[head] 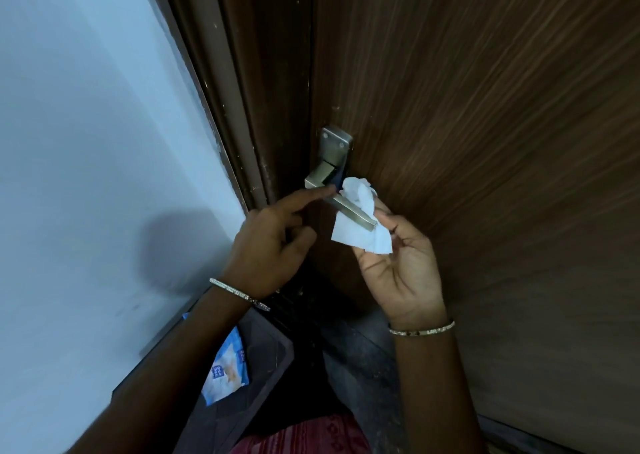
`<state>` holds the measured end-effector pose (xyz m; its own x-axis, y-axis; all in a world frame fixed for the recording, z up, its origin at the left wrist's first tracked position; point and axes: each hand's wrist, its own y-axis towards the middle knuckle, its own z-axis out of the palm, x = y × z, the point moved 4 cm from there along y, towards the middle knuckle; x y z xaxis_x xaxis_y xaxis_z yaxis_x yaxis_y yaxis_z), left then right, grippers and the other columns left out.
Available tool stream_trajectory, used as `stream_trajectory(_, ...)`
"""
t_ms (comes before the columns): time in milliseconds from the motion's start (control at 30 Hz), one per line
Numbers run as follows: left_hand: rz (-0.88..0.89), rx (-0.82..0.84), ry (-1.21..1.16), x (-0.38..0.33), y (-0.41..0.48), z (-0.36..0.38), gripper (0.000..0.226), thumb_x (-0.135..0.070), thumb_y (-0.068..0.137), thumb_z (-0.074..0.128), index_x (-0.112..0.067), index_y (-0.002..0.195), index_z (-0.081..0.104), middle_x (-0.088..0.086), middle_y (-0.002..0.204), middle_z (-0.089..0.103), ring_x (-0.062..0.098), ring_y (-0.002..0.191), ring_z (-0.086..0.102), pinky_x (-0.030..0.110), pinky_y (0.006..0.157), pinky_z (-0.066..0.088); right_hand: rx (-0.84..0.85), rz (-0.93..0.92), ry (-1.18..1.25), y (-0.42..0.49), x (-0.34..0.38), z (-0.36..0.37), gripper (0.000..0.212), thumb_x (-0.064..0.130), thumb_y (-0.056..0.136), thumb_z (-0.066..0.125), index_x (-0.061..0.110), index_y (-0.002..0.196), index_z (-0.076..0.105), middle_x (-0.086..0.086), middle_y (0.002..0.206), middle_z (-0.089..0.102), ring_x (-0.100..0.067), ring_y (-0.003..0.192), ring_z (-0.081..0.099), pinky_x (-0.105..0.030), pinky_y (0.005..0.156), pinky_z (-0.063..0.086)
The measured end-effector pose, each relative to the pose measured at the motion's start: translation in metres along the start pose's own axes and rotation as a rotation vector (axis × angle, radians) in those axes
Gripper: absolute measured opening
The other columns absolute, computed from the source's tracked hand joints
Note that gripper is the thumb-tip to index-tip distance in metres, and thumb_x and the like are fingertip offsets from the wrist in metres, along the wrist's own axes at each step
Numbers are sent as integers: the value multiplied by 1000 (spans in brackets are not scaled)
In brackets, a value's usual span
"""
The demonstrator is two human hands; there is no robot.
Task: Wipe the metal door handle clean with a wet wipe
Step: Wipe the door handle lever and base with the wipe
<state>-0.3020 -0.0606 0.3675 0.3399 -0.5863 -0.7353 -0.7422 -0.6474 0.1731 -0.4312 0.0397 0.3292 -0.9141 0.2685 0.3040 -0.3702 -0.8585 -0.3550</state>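
A brushed metal lever handle (pixel 349 207) on its back plate (pixel 335 147) is fixed to the brown wooden door (pixel 485 107). A crumpled white wet wipe (pixel 360 218) lies under and behind the lever, and my right hand (pixel 401 270), palm up, is pinching it from below. My left hand (pixel 273 242) is to the left of the handle. Its index finger is stretched out and touches the lever near the bend, while its other fingers are curled and hold nothing.
The dark door frame (pixel 242 89) and a pale blue wall (pixel 86 124) are to the left. Below my left forearm a blue and white wipes packet (pixel 227 370) lies on a dark surface (pixel 270 356). Grey floor (pixel 360 356) shows at the door's foot.
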Motion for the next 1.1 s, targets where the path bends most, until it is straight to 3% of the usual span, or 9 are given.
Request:
stream_trajectory(100, -78, -131, 5, 9, -2, -2, 54, -8, 92, 58, -32, 140, 54, -12, 48, 43, 7, 42, 41, 19, 53, 37, -57, -53, -101, -5, 1, -1, 38, 5, 84, 60, -3, 120, 68, -19, 133, 65, -26, 129, 60, -40, 114, 42)
stream_trajectory(300, -98, -90, 149, 7, -6, -1, 58, -19, 89, 50, -36, 144, 47, -14, 46, 44, 5, 41, 44, 14, 52, 34, -93, 1, -239, -1, -7, 14, 46, 12, 80, 67, -7, 122, 65, -27, 131, 63, -34, 123, 63, -32, 92, 60)
stream_trajectory(433, -126, -99, 289, 5, -3, -7, 62, -27, 81, 44, -44, 141, 46, -13, 46, 43, 14, 45, 48, 23, 53, 42, -125, 38, -208, 13, -15, 27, 40, 7, 96, 56, -15, 129, 55, -32, 133, 60, -40, 128, 58, -44, 108, 50)
stream_trajectory(567, -116, -120, 388, 4, -3, -5, 64, -30, 79, 44, -49, 140, 42, -4, 55, 61, 32, 57, 64, 27, 51, 44, -89, 59, -163, 5, -11, 16, 48, 5, 86, 66, -13, 129, 55, -30, 132, 62, -37, 124, 63, -38, 101, 54)
stream_trajectory(667, -111, -127, 380, 5, -2, -4, 63, -29, 79, 44, -44, 140, 45, -4, 52, 58, 25, 51, 60, 16, 47, 26, -119, 21, -113, -3, -3, 0, 56, 6, 83, 70, -12, 133, 52, -29, 133, 62, -39, 119, 66, -39, 99, 56)
stream_trajectory(767, -124, -107, 365, 6, -2, -4, 61, -28, 81, 44, -42, 141, 46, -4, 51, 54, 23, 49, 56, 20, 48, 35, -145, 18, -1, -4, -6, -13, 45, 9, 89, 63, -9, 130, 57, -27, 135, 61, -37, 117, 67, -38, 96, 57)
stream_trajectory(867, -116, -96, 384, 6, -2, -4, 60, -25, 83, 49, -40, 141, 46, -4, 51, 54, 19, 47, 50, 19, 48, 31, -156, -39, 10, 4, -18, -14, 46, 8, 94, 47, -8, 137, 52, -24, 145, 54, -33, 132, 55, -38, 112, 46)
stream_trajectory(967, -106, -98, 445, 7, -2, -3, 59, -24, 83, 53, -37, 140, 49, -2, 52, 56, 15, 46, 40, 12, 49, 15, -116, -73, 97, 12, -26, -10, 59, 7, 86, 50, -10, 142, 45, -27, 148, 49, -36, 140, 47, -45, 122, 31)
stream_trajectory(1100, -96, -90, 474, 8, -3, -2, 56, -25, 83, 53, -35, 138, 49, -1, 52, 55, 25, 44, 53, 13, 49, 14, -9, 9, 171, 16, -27, -5, 52, 27, 97, 49, -5, 137, 50, -27, 144, 54, -38, 137, 50, -50, 123, 26)
